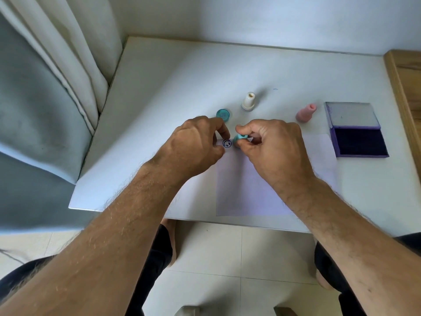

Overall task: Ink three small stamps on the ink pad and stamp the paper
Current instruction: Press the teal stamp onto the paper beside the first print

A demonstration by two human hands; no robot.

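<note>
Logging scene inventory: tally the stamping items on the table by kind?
Stamps: 3, teal stamp in the right hand, white stamp, pink stamp
Stamp caps: 1, teal cap
Ink pads: 1, purple ink pad, open
Paper sheets: 1, paper
Total: 6

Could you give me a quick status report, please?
Right hand grips teal stamp. Left hand rests on paper. One print done. Nothing in the way.

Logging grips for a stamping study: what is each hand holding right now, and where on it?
The right hand pinches the teal stamp by its body. The left hand holds nothing.
</note>
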